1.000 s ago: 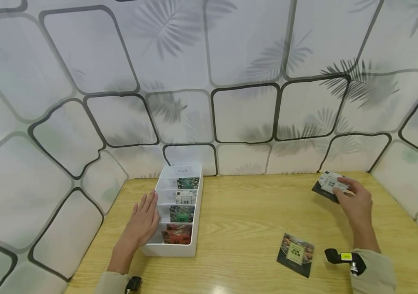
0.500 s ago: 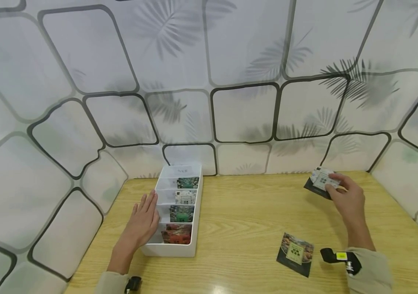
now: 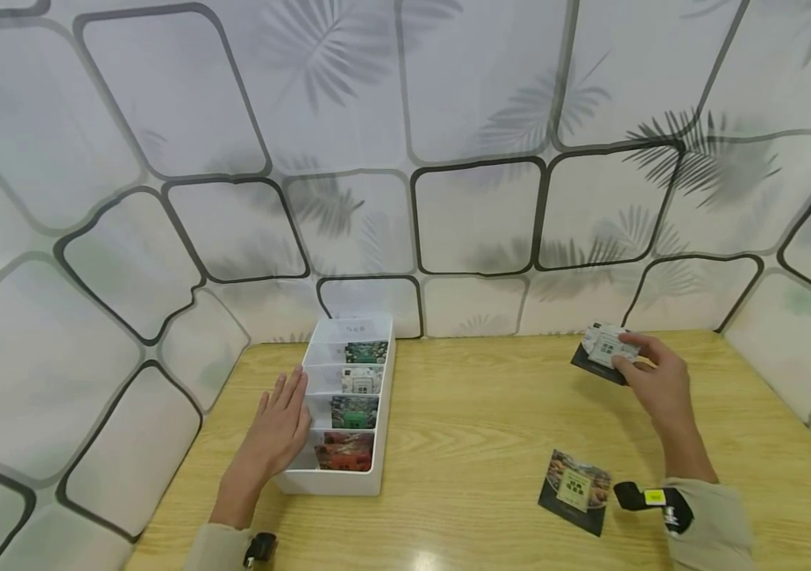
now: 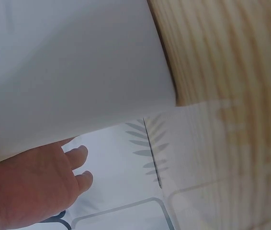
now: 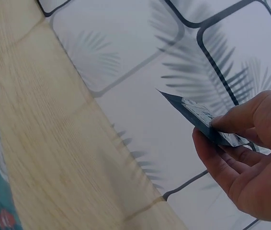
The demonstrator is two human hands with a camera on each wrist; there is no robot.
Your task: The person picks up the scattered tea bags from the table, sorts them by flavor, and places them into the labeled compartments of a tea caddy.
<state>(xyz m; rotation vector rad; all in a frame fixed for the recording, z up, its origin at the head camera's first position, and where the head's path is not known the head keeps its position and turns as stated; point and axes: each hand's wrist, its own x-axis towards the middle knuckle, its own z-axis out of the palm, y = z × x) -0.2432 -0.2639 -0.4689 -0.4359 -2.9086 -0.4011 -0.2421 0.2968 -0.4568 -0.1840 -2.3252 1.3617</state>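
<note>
My right hand is above the right part of the table, pinching a flat square packet between thumb and fingers. The packet has a white printed face with a dark lower part; in the right wrist view this packet appears nearly edge-on. On the left, my left hand rests with straight fingers against the left side of a white divided box. The left wrist view has the palm beside the box's smooth wall. A dark packet with a food picture and pale green label lies on the table.
Packets stand in the box's compartments: dark green, white, green-labelled and red. The far compartment shows a white inner panel. Patterned walls border the wooden table.
My right hand has moved left with the white-and-dark packet still pinched. My left hand, the box and the packet on the table have stayed put.
</note>
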